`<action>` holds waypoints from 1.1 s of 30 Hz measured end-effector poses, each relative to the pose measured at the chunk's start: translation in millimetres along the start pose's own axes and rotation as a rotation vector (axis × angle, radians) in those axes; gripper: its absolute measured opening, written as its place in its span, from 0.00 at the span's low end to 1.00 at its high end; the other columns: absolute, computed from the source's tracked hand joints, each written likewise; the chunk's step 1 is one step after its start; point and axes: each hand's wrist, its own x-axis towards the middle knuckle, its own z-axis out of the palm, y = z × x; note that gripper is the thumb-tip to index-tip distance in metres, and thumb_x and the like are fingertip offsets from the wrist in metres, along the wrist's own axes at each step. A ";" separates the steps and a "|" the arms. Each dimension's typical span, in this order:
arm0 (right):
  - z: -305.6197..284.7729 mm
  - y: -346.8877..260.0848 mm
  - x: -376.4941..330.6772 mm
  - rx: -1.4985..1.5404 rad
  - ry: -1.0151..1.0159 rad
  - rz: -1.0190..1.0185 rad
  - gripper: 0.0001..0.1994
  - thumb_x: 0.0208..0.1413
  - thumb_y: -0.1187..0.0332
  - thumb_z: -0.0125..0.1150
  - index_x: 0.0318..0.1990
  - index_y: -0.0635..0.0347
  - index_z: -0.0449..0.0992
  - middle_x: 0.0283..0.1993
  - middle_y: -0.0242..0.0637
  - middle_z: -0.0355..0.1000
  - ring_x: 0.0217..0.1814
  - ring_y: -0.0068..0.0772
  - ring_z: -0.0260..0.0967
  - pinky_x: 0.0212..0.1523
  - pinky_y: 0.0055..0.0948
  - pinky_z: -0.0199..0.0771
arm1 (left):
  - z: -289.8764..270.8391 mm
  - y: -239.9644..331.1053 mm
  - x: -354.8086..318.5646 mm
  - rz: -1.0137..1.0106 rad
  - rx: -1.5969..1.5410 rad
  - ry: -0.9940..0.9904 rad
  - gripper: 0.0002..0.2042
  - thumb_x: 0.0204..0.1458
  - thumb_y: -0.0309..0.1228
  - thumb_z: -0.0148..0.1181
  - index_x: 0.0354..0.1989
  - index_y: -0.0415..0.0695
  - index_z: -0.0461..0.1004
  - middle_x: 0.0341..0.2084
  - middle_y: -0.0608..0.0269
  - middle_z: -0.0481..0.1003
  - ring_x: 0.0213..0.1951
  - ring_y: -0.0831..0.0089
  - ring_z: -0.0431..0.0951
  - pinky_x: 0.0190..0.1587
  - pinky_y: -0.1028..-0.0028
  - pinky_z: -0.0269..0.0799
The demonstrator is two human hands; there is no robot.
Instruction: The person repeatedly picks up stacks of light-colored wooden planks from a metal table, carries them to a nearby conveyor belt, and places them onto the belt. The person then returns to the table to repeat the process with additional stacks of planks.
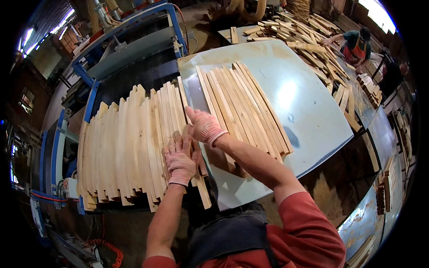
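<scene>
A wide row of pale wooden strips point(129, 147) lies side by side on the dark machine bed at left. My left hand point(179, 161), in a pinkish work glove, rests palm down near the row's right end with its fingers spread. Along that end lies a single long wooden strip point(203, 192), slightly angled. Just beyond my left hand, my right hand point(205, 127), gloved the same way, is closed around this strip's middle; some of its fingers are hidden. To the right, a second group of wooden strips point(243, 107) lies on a pale smooth table.
The pale table point(308, 120) spreads out to the right. A blue-framed machine point(129, 44) stands behind the row. At the far right, a person point(357, 47) stands by a heap of loose wood pieces point(308, 49). A red coiled hose point(114, 250) hangs at lower left.
</scene>
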 end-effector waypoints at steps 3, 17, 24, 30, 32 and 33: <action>16.8 -8.9 4.0 0.016 -0.187 0.249 0.28 0.59 0.59 0.69 0.61 0.67 0.70 0.58 0.66 0.79 0.64 0.69 0.78 0.64 0.54 0.79 | -7.3 4.6 3.2 0.025 -0.044 -0.033 0.36 0.68 0.55 0.52 0.82 0.53 0.60 0.83 0.53 0.54 0.83 0.50 0.50 0.83 0.46 0.36; 58.1 -39.2 6.0 -0.209 0.150 0.309 0.22 0.65 0.64 0.58 0.63 0.63 0.72 0.46 0.63 0.83 0.51 0.64 0.83 0.54 0.56 0.83 | -36.0 -175.5 -72.3 0.271 -0.685 0.347 0.31 0.58 0.39 0.70 0.67 0.36 0.74 0.66 0.39 0.74 0.69 0.44 0.74 0.73 0.50 0.68; 15.0 -55.9 -48.8 -0.400 0.184 0.436 0.35 0.65 0.66 0.59 0.79 0.61 0.62 0.41 0.58 0.82 0.45 0.54 0.84 0.46 0.51 0.84 | -40.4 -491.7 -164.0 -0.673 -0.191 0.468 0.46 0.62 0.46 0.68 0.83 0.40 0.51 0.80 0.40 0.56 0.81 0.43 0.54 0.83 0.49 0.48; 33.1 -24.4 -50.9 -0.701 0.171 0.413 0.35 0.65 0.68 0.62 0.79 0.62 0.62 0.63 0.52 0.76 0.61 0.54 0.76 0.62 0.47 0.79 | -83.8 -640.8 -200.2 -1.033 0.129 0.184 0.51 0.63 0.58 0.62 0.86 0.45 0.44 0.84 0.48 0.49 0.83 0.48 0.49 0.83 0.51 0.43; 41.6 -13.5 -49.7 -0.746 0.194 0.376 0.36 0.64 0.67 0.64 0.79 0.62 0.62 0.68 0.52 0.73 0.69 0.55 0.72 0.70 0.48 0.73 | -86.3 -648.7 -199.6 -1.039 0.088 0.135 0.50 0.63 0.58 0.63 0.85 0.45 0.46 0.84 0.49 0.50 0.83 0.51 0.49 0.83 0.52 0.43; 44.6 -19.2 -50.9 -0.735 0.182 0.380 0.37 0.63 0.67 0.66 0.79 0.61 0.61 0.72 0.53 0.69 0.73 0.55 0.67 0.74 0.48 0.68 | -84.5 -656.0 -204.9 -1.038 0.072 0.130 0.50 0.63 0.58 0.63 0.85 0.45 0.46 0.84 0.49 0.51 0.83 0.51 0.50 0.83 0.52 0.43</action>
